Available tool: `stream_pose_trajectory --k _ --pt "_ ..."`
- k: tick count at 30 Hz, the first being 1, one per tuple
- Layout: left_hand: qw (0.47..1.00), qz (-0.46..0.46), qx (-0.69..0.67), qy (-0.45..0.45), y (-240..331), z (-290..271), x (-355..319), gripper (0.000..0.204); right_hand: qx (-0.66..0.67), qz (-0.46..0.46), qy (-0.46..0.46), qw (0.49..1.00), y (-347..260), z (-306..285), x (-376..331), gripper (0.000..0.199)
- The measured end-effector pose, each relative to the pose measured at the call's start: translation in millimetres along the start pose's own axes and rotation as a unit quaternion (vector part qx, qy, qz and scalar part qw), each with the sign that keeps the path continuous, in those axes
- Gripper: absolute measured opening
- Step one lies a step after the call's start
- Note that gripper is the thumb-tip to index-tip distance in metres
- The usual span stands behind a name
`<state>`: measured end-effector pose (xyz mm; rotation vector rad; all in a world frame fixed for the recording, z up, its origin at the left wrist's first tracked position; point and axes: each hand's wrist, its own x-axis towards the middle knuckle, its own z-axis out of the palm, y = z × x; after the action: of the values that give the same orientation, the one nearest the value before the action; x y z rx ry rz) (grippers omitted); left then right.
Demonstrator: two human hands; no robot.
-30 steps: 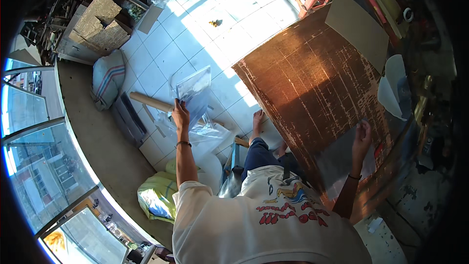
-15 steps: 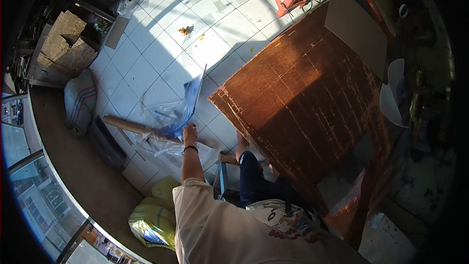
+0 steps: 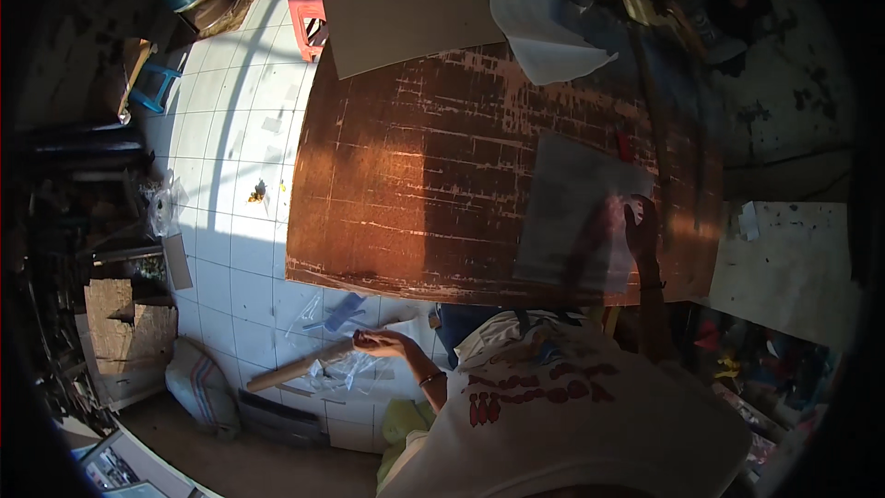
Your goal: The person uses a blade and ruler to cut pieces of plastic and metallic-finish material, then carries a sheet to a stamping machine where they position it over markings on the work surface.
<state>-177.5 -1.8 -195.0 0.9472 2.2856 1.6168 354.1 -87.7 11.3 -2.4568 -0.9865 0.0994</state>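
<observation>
On the table (image 3: 369, 221) lies a translucent sheet (image 3: 562, 198), our right hand (image 3: 643, 224) half curled at its right edge; we cannot tell whether it grips. Our left hand (image 3: 382, 343), loosely open and empty, hangs near plastic film (image 3: 343, 375); red lettering (image 3: 487, 409) marks our shirt (image 3: 599, 433)

Bench (image 3: 369, 175): wood top, scored and worn rough. Grey sheet (image 3: 553, 221) on it: smooth, slight sheen, plastic-looking. Tan board (image 3: 410, 18): matt, smooth. Floor (image 3: 194, 194): smooth tile. Clear film (image 3: 348, 374): glossy crinkled plastic. Tube (image 3: 290, 369): matt, cardboard-like. Chipboard (image 3: 152, 332): coarse, flaky wood. Red stool (image 3: 304, 23): plastic.
</observation>
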Motion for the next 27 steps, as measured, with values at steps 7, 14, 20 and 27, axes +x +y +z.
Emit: stream_pose_trajectory --k 7,14,20,27 --pt "0.92 0.272 -0.009 -0.282 253.0 103.0 -2.7 0.031 -0.106 0.056 0.07 0.99 93.7 14.0 -25.5 0.071" --pt "0.655 0.467 0.045 -0.592 354.6 173.2 -154.1 0.074 -0.011 0.228 -0.042 0.973 9.9 -26.4 -10.2 0.081" --pt "0.513 0.631 -0.031 -0.582 378.5 256.5 -216.5 0.096 -0.006 0.078 0.104 0.991 31.3 2.6 63.6 0.062" --pt "0.559 0.605 -0.039 -0.565 371.9 251.5 -236.3 0.054 -0.085 0.017 0.062 0.994 9.9 19.7 110.6 0.042"
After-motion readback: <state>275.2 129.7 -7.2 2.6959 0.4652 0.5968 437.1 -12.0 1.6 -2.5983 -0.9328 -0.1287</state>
